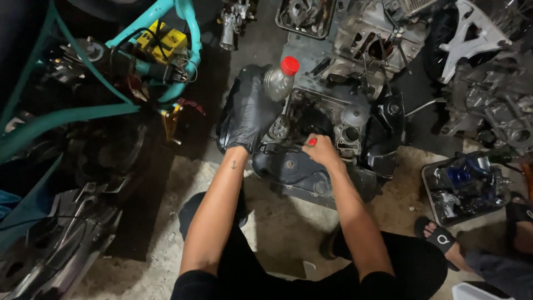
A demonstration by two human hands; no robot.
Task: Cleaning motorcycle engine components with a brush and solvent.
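My left hand point(248, 110), in a black glove, grips a small clear plastic bottle point(277, 81) with a red cap, tilted over a dark, greasy engine block point(333, 150) on the floor. My right hand point(320, 151) is bare and closed around a small tool with a red tip, pressed onto the top of the engine block near its round openings. I am crouched on the concrete floor with both knees at the bottom of the head view.
A teal motorcycle frame point(111, 105) with a yellow part stands at the left. More engine parts point(488, 94) lie at the back right. A black tray of small parts point(463, 186) sits right of the block. Another person's sandalled foot point(438, 239) is at the lower right.
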